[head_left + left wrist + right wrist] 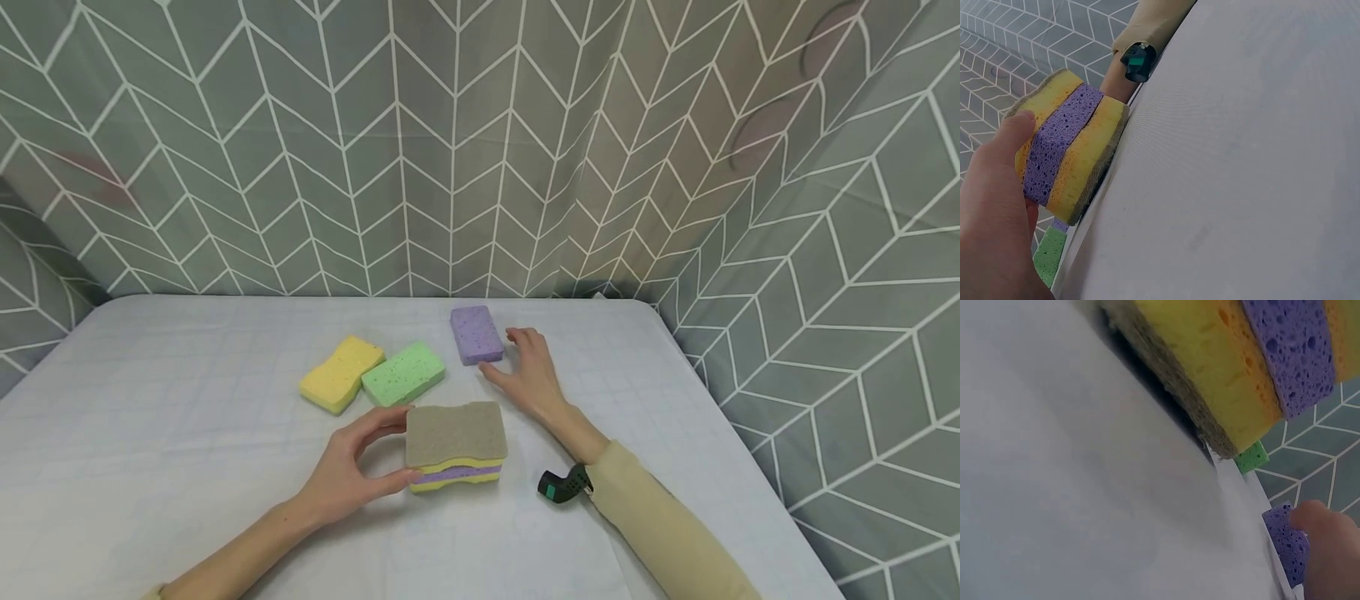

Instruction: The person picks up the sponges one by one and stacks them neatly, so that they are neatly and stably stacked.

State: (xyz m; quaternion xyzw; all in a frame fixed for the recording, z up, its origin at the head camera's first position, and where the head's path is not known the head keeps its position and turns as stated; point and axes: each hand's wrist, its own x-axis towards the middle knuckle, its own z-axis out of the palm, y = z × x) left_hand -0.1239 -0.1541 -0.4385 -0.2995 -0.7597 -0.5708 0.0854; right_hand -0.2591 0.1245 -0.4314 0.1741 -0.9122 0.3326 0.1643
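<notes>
My left hand (345, 467) holds a stack of sponges (456, 435) by its left side, thumb low on the front and fingers behind. Two yellow sponges with grey-brown scouring faces outward sandwich a porous purple sponge (1063, 144). In the left wrist view, the thumb presses on the stack's near side. My right hand (531, 375) is beside another purple sponge (477, 335) farther back on the table. Its thumb is right at the sponge's near corner, with the fingers spread off its right edge. The right wrist view has the thumb overlapping that purple sponge (1286, 547).
A yellow wavy-sided sponge (341, 375) and a speckled green sponge (403, 375) lie side by side, left of the purple one. A white cloth covers the table (187, 433). Grey patterned curtains (427, 150) hang behind it and on the right.
</notes>
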